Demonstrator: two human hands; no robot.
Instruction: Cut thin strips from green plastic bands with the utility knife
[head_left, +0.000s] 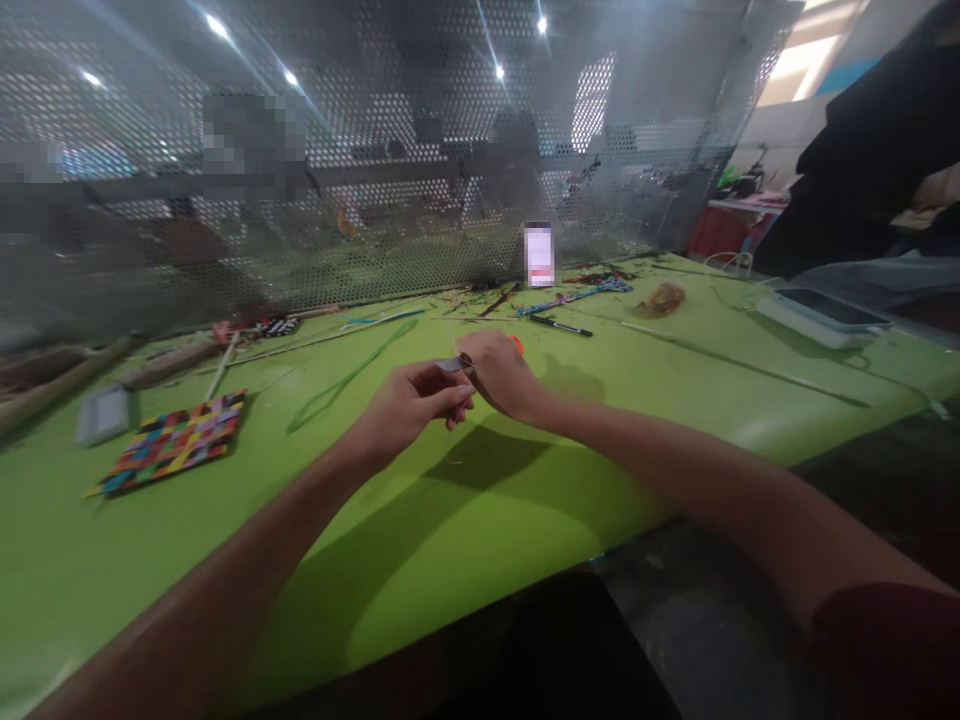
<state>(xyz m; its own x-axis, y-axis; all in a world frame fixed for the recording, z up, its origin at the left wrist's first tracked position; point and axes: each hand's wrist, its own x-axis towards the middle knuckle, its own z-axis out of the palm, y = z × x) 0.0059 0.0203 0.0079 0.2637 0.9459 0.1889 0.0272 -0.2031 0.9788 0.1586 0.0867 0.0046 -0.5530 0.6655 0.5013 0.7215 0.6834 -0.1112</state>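
My two hands meet above the middle of the green table [525,520]. My right hand [495,370] is closed around a tool, mostly hidden, with an orange end [517,345] showing on its far side. A flat grey blade-like piece [451,365] lies between the hands, beside my left thumb; I cannot tell for certain that it belongs to that tool. My left hand [420,400] is pinched closed just left of my right hand. A small reddish bit shows at its fingertips, too small to name.
Left lies a woven multicoloured square [180,440], near a green looped strip [349,375]. A black marker [560,326], a patterned blue strip [577,296] and a lit phone [539,255] are farther back, before a perforated metal screen [420,180]. Right is a white box [821,318]; a person in black [870,160] stands beyond.
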